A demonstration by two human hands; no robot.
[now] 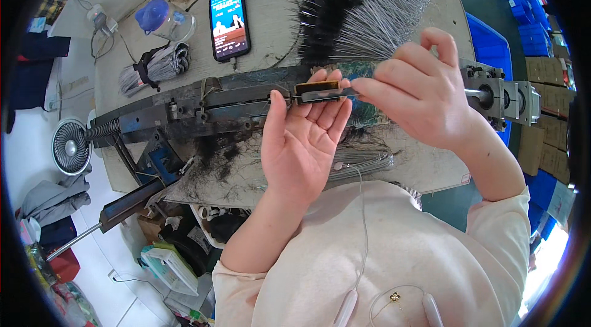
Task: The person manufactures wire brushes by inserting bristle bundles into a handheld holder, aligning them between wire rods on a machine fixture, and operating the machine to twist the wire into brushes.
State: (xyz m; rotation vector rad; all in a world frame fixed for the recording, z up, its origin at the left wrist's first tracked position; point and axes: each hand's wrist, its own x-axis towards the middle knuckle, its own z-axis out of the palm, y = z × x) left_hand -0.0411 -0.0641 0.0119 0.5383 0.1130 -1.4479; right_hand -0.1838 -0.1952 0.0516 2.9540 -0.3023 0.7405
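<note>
My left hand (301, 145) is palm up with its fingers stretched out, at the middle of a long dark metal bench machine (231, 96). A small brass-coloured piece (317, 86) of the machine lies over the fingers and partly hides them. My right hand (422, 90) is closed in a pinch just right of that piece, thumb and forefinger together. What it pinches is too small to make out. Beyond the hands lies a pile of twisted-wire brushes (332, 10) with black bristles and bare wire stems (388, 25).
A lit phone (230, 22), a clear jar with a purple lid (163, 19) and a tied wire bundle (157, 68) lie at the back left. Loose black bristles (215, 155) and looped wires (366, 163) lie near me. A clamp-like end block (511, 100) stands right.
</note>
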